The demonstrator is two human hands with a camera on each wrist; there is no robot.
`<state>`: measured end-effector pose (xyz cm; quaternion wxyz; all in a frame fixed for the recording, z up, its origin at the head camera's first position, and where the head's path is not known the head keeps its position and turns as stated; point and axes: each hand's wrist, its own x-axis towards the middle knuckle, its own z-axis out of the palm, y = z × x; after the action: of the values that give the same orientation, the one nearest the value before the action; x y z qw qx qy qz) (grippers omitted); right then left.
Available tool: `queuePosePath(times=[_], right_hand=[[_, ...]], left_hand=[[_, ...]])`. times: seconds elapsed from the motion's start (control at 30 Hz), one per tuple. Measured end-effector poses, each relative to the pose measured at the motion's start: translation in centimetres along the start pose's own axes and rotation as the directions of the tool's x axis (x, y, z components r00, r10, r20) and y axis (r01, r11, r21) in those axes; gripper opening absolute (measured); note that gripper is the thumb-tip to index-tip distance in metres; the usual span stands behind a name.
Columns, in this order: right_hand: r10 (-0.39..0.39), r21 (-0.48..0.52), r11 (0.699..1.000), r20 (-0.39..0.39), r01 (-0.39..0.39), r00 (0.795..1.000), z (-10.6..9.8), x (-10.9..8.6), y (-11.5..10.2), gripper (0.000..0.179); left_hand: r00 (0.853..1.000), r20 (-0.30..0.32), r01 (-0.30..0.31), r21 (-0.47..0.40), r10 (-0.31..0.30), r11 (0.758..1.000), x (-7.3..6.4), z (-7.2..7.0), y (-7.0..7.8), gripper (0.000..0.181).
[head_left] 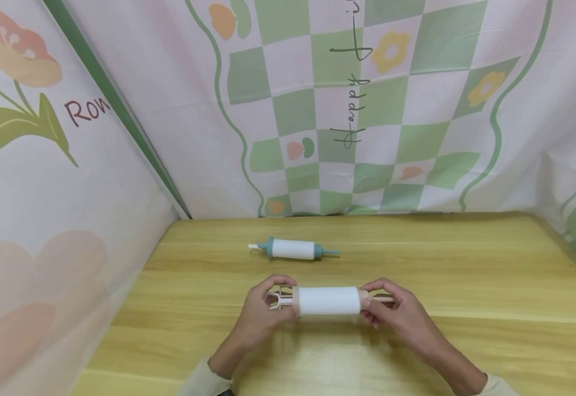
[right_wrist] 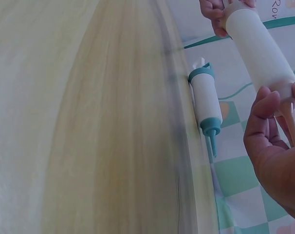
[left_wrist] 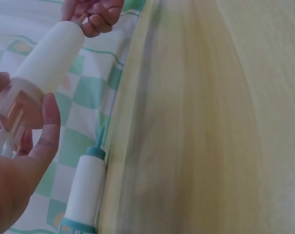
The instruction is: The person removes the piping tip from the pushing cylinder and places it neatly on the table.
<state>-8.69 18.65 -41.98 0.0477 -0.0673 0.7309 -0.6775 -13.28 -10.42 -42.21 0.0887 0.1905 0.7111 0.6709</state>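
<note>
A white syringe-like tube with beige end caps (head_left: 330, 301) is held level above the table's near half. My left hand (head_left: 260, 312) grips its left cap between thumb and fingers, beside a pale open-framed handle (head_left: 282, 300). At the other end, my right hand (head_left: 406, 314) pinches the right cap, where a thin beige nozzle (head_left: 383, 299) sticks out. Both wrist views also show the tube (left_wrist: 52, 51) (right_wrist: 259, 46) between the two hands. Some fingertips are hidden behind it.
Beyond the hands, a smaller white syringe-like tube with teal ends (head_left: 293, 249) lies on the wooden table (head_left: 466, 264), its thin tip pointing right. A checkered, flower-printed cloth (head_left: 337, 110) hangs along the table's far edge, and another printed cloth (head_left: 120, 209) hangs at the left.
</note>
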Motion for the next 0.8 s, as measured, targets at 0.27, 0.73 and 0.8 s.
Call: queuePosePath(times=[0.27, 0.73, 0.8], right_hand=[[-0.048, -0.038, 0.998, -0.014, 0.047, 0.999, 0.08, 0.09, 0.31, 0.026], [-0.071, -0.030, 0.997, 0.031, 0.072, 0.997, -0.03, -0.08, -0.14, 0.029], [-0.069, -0.027, 0.997, 0.056, 0.071, 0.996, -0.22, -0.07, -0.15, 0.032]], left_hand=[[1.000, -0.012, 0.019, 0.001, -0.019, 1.000, -0.03, -0.02, 0.14, 0.043], [1.000, -0.015, 0.022, -0.067, -0.023, 0.998, -0.16, -0.06, 0.27, 0.042], [1.000, -0.019, 0.022, -0.070, -0.024, 0.997, -0.18, -0.07, 0.23, 0.042]])
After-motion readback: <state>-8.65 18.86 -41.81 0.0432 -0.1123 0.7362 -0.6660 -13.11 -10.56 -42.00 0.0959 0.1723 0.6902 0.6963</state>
